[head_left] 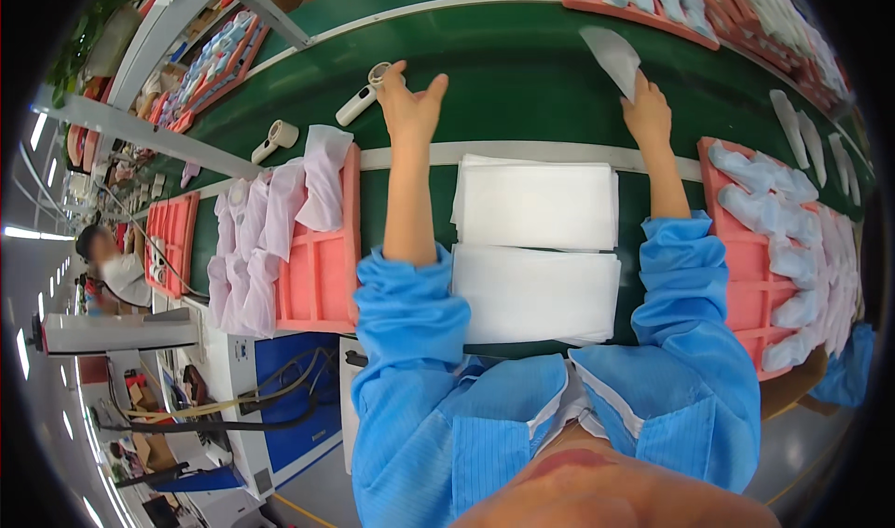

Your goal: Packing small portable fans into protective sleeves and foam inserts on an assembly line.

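My left hand [410,107] is over the green belt with thumb and fingers apart. Beside its fingertips lies a small cream device with a ring-shaped head [357,105], like a handheld fan; whether they touch I cannot tell. Pinched in my right hand [649,113] is a thin, whitish translucent bag [612,56], raised over the belt. Between my forearms lie two stacks of flat white bags, a far stack [536,202] and a near stack [536,293]. A second cream device [276,141] rests on the belt farther left.
A pink tray [317,281] with lilac-wrapped items stands left; another pink tray [750,295] with bluish wrapped items stands right. More loaded trays [643,11] line the belt's far side. Several loose whitish bags [791,129] lie at right. A person [121,267] sits far left.
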A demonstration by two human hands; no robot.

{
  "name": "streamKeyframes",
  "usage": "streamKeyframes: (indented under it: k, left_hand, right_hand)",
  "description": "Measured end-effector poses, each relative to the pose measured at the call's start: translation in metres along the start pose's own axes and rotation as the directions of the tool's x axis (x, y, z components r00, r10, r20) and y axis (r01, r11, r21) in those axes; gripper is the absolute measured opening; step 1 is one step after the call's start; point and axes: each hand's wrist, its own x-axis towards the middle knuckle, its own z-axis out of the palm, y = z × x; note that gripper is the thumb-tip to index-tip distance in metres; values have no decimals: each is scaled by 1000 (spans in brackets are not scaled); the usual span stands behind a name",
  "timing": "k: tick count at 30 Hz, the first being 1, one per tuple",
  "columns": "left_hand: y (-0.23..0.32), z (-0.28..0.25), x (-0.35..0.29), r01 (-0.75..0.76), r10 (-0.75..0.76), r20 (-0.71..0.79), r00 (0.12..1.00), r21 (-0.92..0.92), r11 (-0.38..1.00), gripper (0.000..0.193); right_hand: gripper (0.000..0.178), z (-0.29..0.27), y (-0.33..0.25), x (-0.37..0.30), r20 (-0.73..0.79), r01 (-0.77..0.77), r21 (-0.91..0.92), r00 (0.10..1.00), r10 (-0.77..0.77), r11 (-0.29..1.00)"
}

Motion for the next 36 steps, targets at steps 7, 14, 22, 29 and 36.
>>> streamKeyframes:
  k: [7,14,22,29,36]
  left_hand:
    - [-138,-5,96,179,-164,-71,984,342,923,121]
    - [-60,45,61,141,-145,424,894,40,989,98]
    - [89,50,-90,59,303,489,818,-594,802,94]
    - [39,88,-148,-169,289,626,725,-245,955,20]
    - [46,91,-183,-542,277,729,626,152,826,21]
  right_hand:
    - [66,-12,-24,-1,-256,223,153,950,-179,963]
    - [73,-46,-69,-33,-98,382,518,915,-391,765]
    - [65,-94,-102,-55,64,312,538,911,-407,783]
    - [53,-140,-67,-44,-550,522,400,794,-259,753]
    - [43,-201,-65,-64,-326,326,675,937,-128,662]
